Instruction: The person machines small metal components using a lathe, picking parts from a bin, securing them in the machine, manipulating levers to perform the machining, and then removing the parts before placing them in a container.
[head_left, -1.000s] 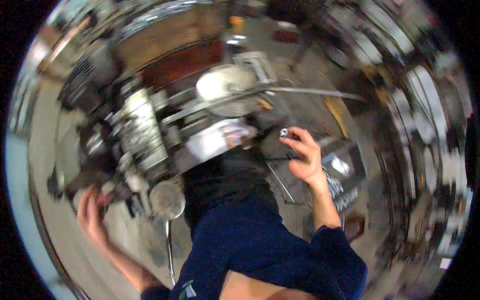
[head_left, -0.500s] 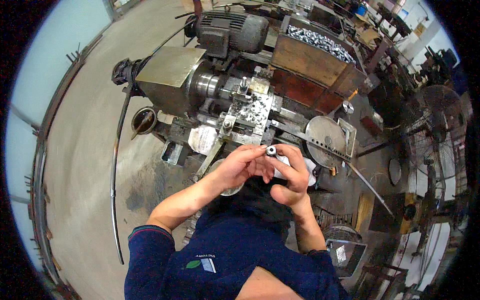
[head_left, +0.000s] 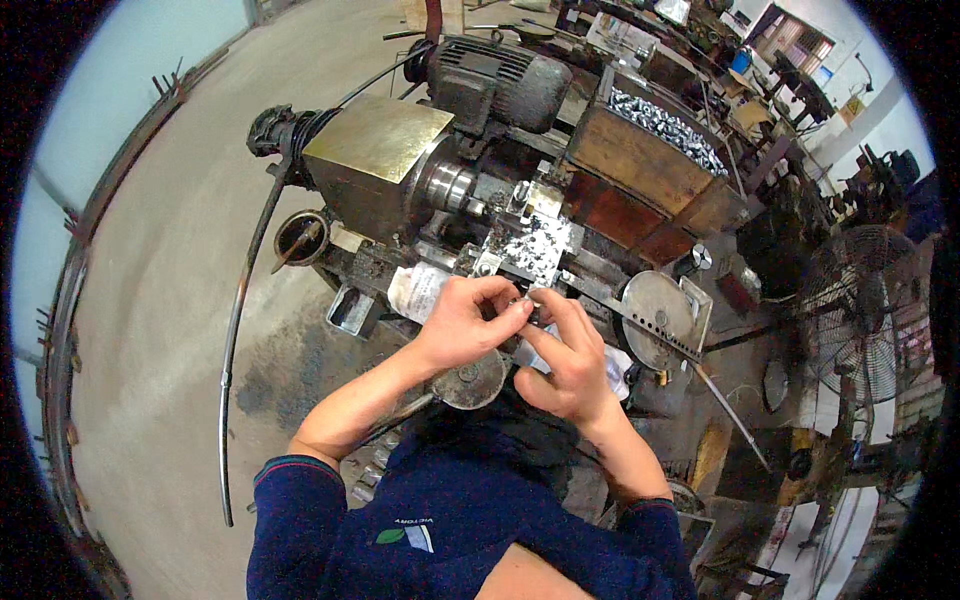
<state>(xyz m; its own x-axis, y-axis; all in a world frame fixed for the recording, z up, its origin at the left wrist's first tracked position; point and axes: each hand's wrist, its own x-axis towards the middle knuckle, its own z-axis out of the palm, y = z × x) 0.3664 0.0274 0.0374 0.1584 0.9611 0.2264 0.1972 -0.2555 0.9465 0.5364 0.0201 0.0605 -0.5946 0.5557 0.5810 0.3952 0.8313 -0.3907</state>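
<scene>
Motor [head_left: 510, 85], dark & ribbed, top ctr of frame, behind a machine [head_left: 355, 185] w/ a yellowish metal sheet [head_left: 380, 135] on top. Chips lie on the slide [head_left: 540, 250] mid-frame, just beyond the hands. Grey disc [head_left: 655, 310] right of ctr; fan [head_left: 855, 320] far right; long rod [head_left: 228, 400] left side. White wrapper [head_left: 415, 293] is partly blocked by L hand [head_left: 465, 320]; round plate [head_left: 470, 385] sits partly behind same wrist.

Small metal part [head_left: 533, 313] is at frame ctr, pinched btwn fingertips of L hand & R hand [head_left: 570, 365], both closed in on it. Mostly hidden: just a dark bit shows, so can't tell shape or finish.

Containers: rusty-brown box [head_left: 630, 160], upper right, heaped w/ shiny small metal pcs [head_left: 668, 128]; round pot [head_left: 318, 217], left of ctr, dark inside, w/ a stick [head_left: 284, 259] leaning in it; open metal tray [head_left: 352, 312] below that, contents unclear.
</scene>
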